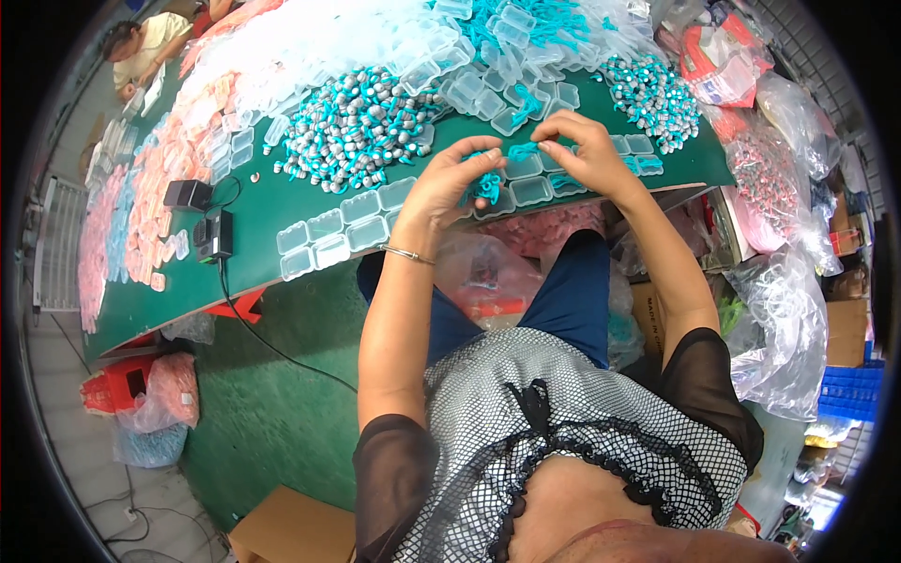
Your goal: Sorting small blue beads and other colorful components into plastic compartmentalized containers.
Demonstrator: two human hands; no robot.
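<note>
My left hand is curled round a small bunch of teal plastic pieces at the table's near edge. Just to its right, my right hand pinches between thumb and fingers a teal plastic piece, whose exact kind is too small to make out. Below both hands runs a row of clear compartment boxes. Teal pieces lie in some compartments on the right, partly under my right hand; the compartments on the left hold none that I can see.
A heap of grey-and-teal small parts lies beyond my left hand, a similar heap at far right. Clear boxes and teal pieces pile up behind. Black power adapters with a cable stand left. A person sits at far left.
</note>
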